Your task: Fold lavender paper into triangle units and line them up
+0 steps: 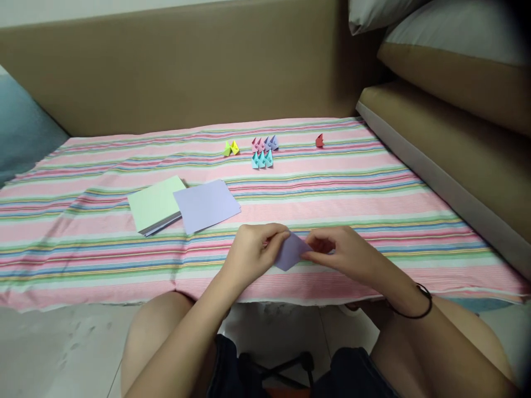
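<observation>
Both my hands hold a small lilac folded paper (290,251) just above the near edge of the striped cloth (373,199). My left hand (253,254) pinches its left side with fingers curled. My right hand (338,251) pinches its right corner; a black band circles that wrist. Farther back lie small folded paper pieces: a yellow-green pair (231,148), a pink and purple row (264,144), a blue row (261,160) and a lone red one (319,141).
A loose lilac sheet (206,204) overlaps a stack of paper with a light green top sheet (154,203) to the left of my hands. Brown cushions (448,143) rise at the right, a padded backrest behind. My knees sit below the cloth's edge.
</observation>
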Motion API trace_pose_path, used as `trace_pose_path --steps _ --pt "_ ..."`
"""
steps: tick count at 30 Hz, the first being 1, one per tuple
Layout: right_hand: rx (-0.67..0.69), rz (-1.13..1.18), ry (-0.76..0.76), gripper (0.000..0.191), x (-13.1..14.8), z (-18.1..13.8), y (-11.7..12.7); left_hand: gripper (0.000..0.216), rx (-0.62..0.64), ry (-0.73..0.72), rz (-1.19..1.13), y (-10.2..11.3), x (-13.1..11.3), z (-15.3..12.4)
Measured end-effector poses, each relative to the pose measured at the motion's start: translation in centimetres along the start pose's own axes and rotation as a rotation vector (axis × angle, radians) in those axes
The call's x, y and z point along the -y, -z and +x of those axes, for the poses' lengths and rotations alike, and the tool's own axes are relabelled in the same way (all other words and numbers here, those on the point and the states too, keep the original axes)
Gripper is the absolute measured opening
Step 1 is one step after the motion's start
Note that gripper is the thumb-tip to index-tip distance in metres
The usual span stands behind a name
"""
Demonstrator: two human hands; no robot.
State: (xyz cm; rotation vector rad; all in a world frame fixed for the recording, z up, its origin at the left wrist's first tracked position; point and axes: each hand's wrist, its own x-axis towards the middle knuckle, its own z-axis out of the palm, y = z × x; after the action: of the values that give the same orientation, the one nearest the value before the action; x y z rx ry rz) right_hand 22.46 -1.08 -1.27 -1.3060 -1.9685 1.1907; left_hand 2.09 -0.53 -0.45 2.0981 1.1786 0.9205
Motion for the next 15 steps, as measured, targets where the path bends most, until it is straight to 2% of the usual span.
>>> trace_pose_path --steps 7,15 --pt "0.023 -0.137 0.014 0.028 0.0 0.3 -1.0 0.021 0.060 -0.097 0.176 0.1 0.7 0.3" --pt "-0.059 0.054 -0.119 0.028 -1.0 0.4 -1.5 0.020 0.036 -0.184 0.240 0.4 1.0 0.4"
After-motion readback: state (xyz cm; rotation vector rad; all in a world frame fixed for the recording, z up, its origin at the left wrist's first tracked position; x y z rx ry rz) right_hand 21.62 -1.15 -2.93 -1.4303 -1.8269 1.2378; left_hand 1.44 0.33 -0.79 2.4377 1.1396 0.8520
